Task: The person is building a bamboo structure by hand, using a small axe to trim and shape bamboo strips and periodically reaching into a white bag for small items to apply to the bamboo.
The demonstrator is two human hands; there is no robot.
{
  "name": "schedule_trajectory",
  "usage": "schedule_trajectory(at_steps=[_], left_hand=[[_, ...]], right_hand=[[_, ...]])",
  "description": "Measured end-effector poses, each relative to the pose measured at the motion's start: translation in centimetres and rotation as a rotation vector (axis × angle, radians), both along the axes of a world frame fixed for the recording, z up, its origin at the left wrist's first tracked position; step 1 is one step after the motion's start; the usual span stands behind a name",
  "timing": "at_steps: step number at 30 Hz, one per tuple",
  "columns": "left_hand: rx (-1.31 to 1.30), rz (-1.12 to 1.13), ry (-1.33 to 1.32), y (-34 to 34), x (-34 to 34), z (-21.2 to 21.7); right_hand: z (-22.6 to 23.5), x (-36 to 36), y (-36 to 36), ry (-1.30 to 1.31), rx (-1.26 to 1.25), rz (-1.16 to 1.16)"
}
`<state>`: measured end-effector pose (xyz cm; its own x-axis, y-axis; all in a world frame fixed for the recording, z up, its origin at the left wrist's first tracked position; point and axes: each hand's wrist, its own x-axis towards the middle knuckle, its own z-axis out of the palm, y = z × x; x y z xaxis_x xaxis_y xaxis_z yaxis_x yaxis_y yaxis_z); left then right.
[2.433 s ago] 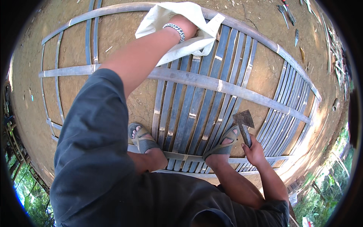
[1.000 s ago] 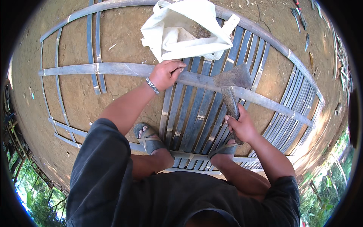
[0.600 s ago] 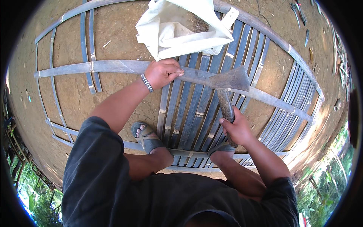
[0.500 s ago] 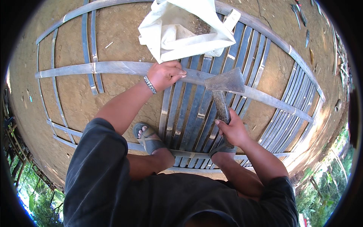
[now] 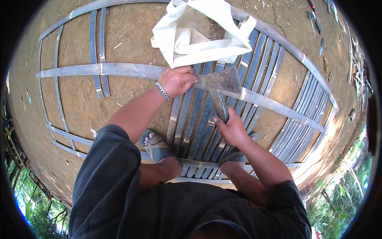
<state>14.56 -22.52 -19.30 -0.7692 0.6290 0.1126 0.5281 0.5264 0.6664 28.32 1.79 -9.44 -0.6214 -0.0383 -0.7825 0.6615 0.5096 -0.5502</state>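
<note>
My right hand point(image 5: 231, 128) is wrapped round the wooden handle of an axe point(image 5: 221, 81). The axe's worn grey metal head lies over the middle bamboo rail, its blunt end close beside my left fingers. My left hand point(image 5: 178, 82) rests on that bamboo rail point(image 5: 131, 70), thumb and fingertips pinched together; whatever they pinch is too small to make out. Beneath the rail run several dark bamboo slats point(image 5: 193, 123), side by side, forming part of a large frame on the ground. A white sack point(image 5: 207, 47) with its mouth gaping lies just beyond my left hand.
My sandalled feet point(image 5: 157, 145) stand at the slats near the front rail. More slats point(image 5: 300, 115) fill the frame's right part, with a few spaced pieces point(image 5: 94, 51) at left. Pliers point(image 5: 314, 18) and other hand tools lie on the dirt at the far right.
The axe in my right hand has moved left, bringing its head's blunt end beside my left fingertips. My left hand stays pinched at the same spot on the rail. The view has shifted slightly.
</note>
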Motion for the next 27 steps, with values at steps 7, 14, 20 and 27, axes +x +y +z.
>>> schedule_trajectory(at_steps=[7, 14, 20, 27], left_hand=[[0.034, 0.018, 0.043, 0.0, -0.2, 0.0], [0.050, -0.006, 0.033, -0.2, -0.4, 0.1], [0.082, -0.017, 0.074, -0.2, -0.2, -0.3], [0.062, -0.024, 0.091, -0.2, -0.5, -0.3]], right_hand=[[0.6, -1.0, 0.1, 0.174, 0.150, 0.157], [-1.0, -0.6, 0.2, 0.356, 0.185, 0.294], [-0.8, -0.3, 0.7, 0.504, 0.146, 0.284], [-1.2, -0.7, 1.0, 0.459, 0.205, 0.333]])
